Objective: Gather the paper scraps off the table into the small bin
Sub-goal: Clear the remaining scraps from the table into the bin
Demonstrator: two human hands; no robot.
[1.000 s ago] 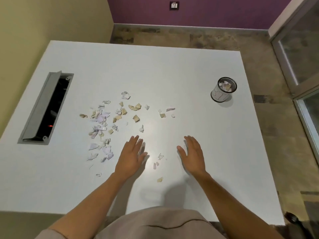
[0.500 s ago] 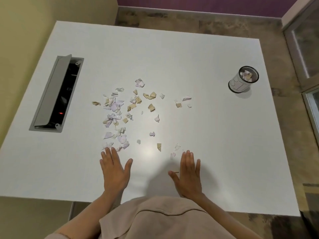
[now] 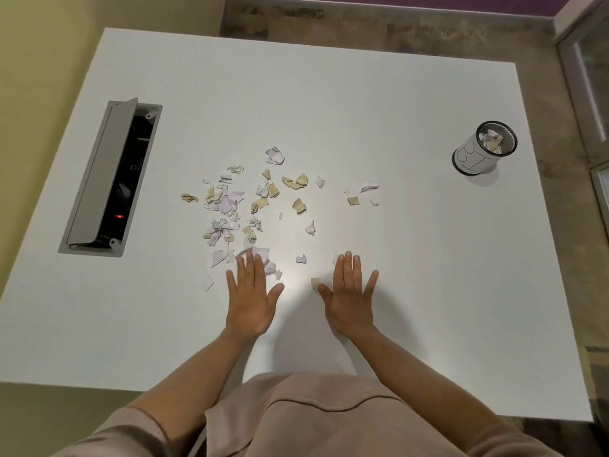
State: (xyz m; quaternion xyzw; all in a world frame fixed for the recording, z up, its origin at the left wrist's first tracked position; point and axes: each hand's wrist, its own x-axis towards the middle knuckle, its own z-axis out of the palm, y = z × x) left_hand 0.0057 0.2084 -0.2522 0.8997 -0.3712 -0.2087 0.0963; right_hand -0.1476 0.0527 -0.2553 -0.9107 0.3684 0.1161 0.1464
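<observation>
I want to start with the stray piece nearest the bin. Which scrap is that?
The white scrap at the right end of the scatter, top of a small group of bits. It lies closest to the bin; the main pile sits far to the left.

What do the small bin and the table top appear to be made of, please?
The small bin looks like black wire mesh, probably metal: fine perforations show inside its rim, and white paper wraps its outside. The table top seems a white laminate with a smooth satin finish, since it shows a soft glare near the hands.
</observation>
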